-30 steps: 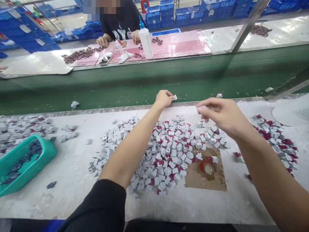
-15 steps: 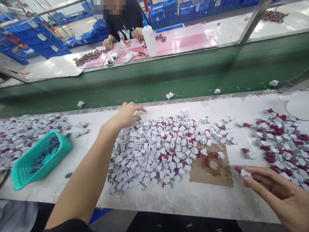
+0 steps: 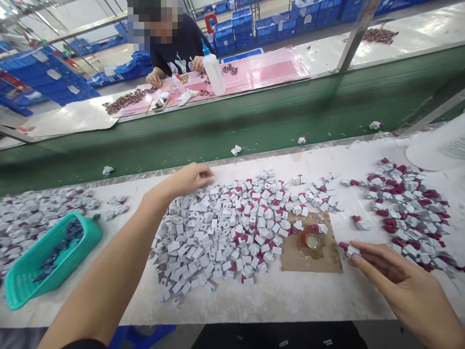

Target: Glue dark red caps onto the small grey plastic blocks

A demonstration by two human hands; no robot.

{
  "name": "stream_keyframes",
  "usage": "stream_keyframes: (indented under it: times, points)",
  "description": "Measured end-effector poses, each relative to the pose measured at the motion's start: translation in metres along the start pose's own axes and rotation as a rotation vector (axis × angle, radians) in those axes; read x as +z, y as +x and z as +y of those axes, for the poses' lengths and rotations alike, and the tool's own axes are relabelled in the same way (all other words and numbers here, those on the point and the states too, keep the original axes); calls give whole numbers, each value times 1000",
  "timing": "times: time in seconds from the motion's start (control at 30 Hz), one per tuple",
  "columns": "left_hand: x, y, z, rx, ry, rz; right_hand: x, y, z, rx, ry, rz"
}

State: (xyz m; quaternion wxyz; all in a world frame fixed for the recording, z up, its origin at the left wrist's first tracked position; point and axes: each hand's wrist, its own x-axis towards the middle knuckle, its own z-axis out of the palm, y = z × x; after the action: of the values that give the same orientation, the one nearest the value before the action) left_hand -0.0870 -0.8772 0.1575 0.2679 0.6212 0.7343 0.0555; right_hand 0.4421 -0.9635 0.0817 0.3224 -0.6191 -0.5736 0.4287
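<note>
Pinches a small white-and-maroon piece (image 3: pixel 351 250) between the thumb and fingers (image 3: pixel 356 261) of the right hand (image 3: pixel 410 283), maroon end outward, just right of a brown cardboard square (image 3: pixel 292 263). Curls the left hand (image 3: pixel 183 179) beside the far edge of a large heap of white pieces (image 3: pixel 210 232), with thumb and forefinger close together; cannot tell whether closed on anything.

Could slip from the right hand if pinched too lightly at the white end. Might come loose at the maroon end if squeezed or knocked. Could pick up smears from the red-rimmed cap (image 3: pixel 311 240) and the shiny wet stain around it, if swept too far left and low. Might get mixed in with the maroon-and-white heap (image 3: pixel 407 213) if dropped to the right. Could scatter loose pieces by dragging the left forearm (image 3: pixel 119 247) through the near side.

Rests all this on a pale, scuffed worktop (image 3: pixel 254 305), with a teal basket (image 3: pixel 92 235) of dark bits at left. Borders a green conveyor belt (image 3: pixel 163 145) dotted with a few pieces. Faces a person (image 3: pixel 176 53) at a pink mat (image 3: pixel 269 70), near an upright white bottle (image 3: pixel 215 75), with blue crates (image 3: pixel 241 26) behind.
</note>
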Motion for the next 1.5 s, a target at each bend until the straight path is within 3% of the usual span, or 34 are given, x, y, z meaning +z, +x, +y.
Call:
stream_keyframes:
  times: [0.1, 0.23, 0.3, 0.43, 0.5, 0.63, 0.87, 0.93, 1.1, 1.23, 1.37, 1.5]
  points:
    - [10, -20, 14, 19, -161, 106, 4, -4, -7, -39, -8, 31]
    - [41, -57, 51, 36, -740, 248, 13, -8, -22, -67, 71, 76]
    - [60, -75, 75, -7, -1002, 202, 19, -10, -30, -68, 148, 81]
    - [92, -101, 116, -123, -1322, 18, 28, -10, -43, -114, 216, 15]
    - [106, -111, 129, -99, -1295, -13, 30, -9, -47, -144, 211, -3]
    - [130, -129, 139, 0, -1138, 45, 29, -9, -48, -174, 189, -20]
    - [159, -151, 142, -74, -1117, -92, 36, -8, -43, -260, 107, -38]
    - [163, -152, 143, -48, -1063, -57, 39, -8, -43, -283, 87, -39]
    - [169, -148, 147, 55, -974, 138, 41, -9, -46, -284, 67, -52]
    - [169, -136, 154, 44, -1111, 140, 36, -9, -51, -211, 130, -37]
    - [167, -118, 168, 58, -1144, 175, 35, -3, -59, -114, 368, -36]
    - [165, -106, 186, 121, -1168, 83, 38, 3, -68, -67, 532, -57]
